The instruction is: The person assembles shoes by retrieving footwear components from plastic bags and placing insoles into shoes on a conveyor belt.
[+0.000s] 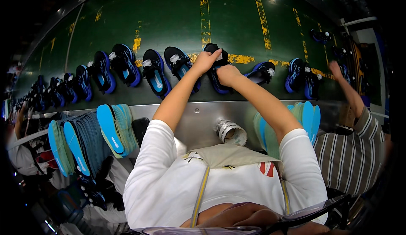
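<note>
A black and blue sports shoe (217, 83) lies on the green belt in front of me, its toe end toward my body. At its upper end, my left hand (207, 61) pinches the shoe's black upper near the opening. My right hand (229, 75) is closed like a fist over the middle of the same shoe; its fingertips are hidden, and so is anything in them. Just left stand two more shoes, one (149, 61) showing a bright blue insole (158, 81), the other (173, 54) partly behind my left forearm. A further shoe (265, 69) lies tilted to the right of my hands.
Stacks of insoles, blue (111, 129) and grey-blue (89, 137), hang left of me along the metal ledge (192, 129). Another stack (311, 121) is by my right arm. A round whitish container (235, 134) sits before my waist. At right, a striped-shirted co-worker (351, 154) reaches over the belt.
</note>
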`<state>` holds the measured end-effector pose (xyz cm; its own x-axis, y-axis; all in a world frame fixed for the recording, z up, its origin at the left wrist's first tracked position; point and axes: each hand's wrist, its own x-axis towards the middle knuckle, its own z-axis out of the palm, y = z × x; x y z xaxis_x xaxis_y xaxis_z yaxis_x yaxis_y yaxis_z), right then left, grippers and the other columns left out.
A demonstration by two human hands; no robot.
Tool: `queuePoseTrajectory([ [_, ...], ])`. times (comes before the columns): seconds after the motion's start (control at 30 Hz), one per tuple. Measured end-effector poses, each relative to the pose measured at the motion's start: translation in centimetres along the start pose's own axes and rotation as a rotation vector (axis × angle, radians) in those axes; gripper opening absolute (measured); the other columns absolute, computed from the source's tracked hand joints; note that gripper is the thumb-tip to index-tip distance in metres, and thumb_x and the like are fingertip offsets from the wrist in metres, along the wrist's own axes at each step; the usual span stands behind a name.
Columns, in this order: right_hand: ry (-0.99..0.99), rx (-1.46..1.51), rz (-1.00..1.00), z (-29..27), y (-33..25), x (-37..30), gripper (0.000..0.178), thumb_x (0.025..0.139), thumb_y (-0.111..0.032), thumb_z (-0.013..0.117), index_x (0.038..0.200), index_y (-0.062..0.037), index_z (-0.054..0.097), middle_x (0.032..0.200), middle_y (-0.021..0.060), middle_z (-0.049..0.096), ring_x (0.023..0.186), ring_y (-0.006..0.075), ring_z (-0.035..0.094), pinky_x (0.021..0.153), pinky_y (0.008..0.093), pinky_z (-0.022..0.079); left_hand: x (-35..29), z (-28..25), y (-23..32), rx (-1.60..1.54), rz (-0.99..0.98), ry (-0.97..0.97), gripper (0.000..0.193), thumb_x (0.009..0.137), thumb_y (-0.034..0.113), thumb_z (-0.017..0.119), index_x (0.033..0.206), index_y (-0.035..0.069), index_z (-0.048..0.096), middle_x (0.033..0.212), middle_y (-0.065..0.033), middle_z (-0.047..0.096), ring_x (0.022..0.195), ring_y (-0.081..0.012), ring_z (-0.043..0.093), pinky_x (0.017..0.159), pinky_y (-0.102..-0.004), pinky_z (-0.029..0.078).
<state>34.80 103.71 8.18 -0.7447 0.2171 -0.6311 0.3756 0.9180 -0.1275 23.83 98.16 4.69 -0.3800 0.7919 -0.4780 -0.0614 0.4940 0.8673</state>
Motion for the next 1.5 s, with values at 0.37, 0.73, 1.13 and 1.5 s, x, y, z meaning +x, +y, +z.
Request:
queuePoseTrajectory([
  [0.37,-0.316,-0.254,-0.087,-0.7,0.3,0.3,0.027,0.075,-0.013,0.044,0.097,-0.0053,0.057,0.11,0.0142,0.046,0.102,0.0251,0.043,0.082,0.033,0.039,-0.1,0.0,-0.3,-0.052,0.02,-0.032,0.059,0.074,0.05,0.048,0.061,-0.007,0.054,0.054,-0.0084,0.049,0.054,-0.0123,0.044,0.051,-0.0272,0.037],
  [0.73,-0.272,-0.336,-0.306,-0.3,1.4,1.8,0.02,0.062,-0.012,0.059,0.081,-0.0053,0.061,0.084,0.0112,0.059,0.079,0.0263,0.057,0.069,0.0336,0.046,-0.7,-1.0,0.9,0.245,-0.041,0.152,0.044,0.071,0.042,0.056,0.067,-0.002,0.052,0.064,-0.0122,0.053,0.058,-0.0204,0.05,0.055,-0.0302,0.039],
  [1.13,-0.318,0.017,-0.17,-2.5,-1.4,-3.9,0.048,0.072,-0.04,0.035,0.072,0.0006,0.061,0.079,0.0128,0.059,0.091,0.0206,0.052,0.1,0.0359,0.008,-1.9,-0.1,1.9,0.943,0.602,0.049,0.031,0.069,0.023,0.06,0.086,0.004,0.043,0.083,-0.013,0.047,0.069,-0.0315,0.054,0.057,-0.0387,0.045],
  [1.5,0.627,0.446,-0.1,-3.0,4.8,-21.7,0.036,0.073,-0.015,0.052,0.106,-0.0032,0.048,0.105,0.0132,0.05,0.101,0.0263,0.044,0.089,0.0361,0.032,-1.0,0.3,1.4,1.463,0.752,0.065,0.012,0.072,0.012,0.044,0.083,0.008,0.043,0.08,-0.0087,0.046,0.069,-0.0241,0.054,0.056,-0.0356,0.043],
])
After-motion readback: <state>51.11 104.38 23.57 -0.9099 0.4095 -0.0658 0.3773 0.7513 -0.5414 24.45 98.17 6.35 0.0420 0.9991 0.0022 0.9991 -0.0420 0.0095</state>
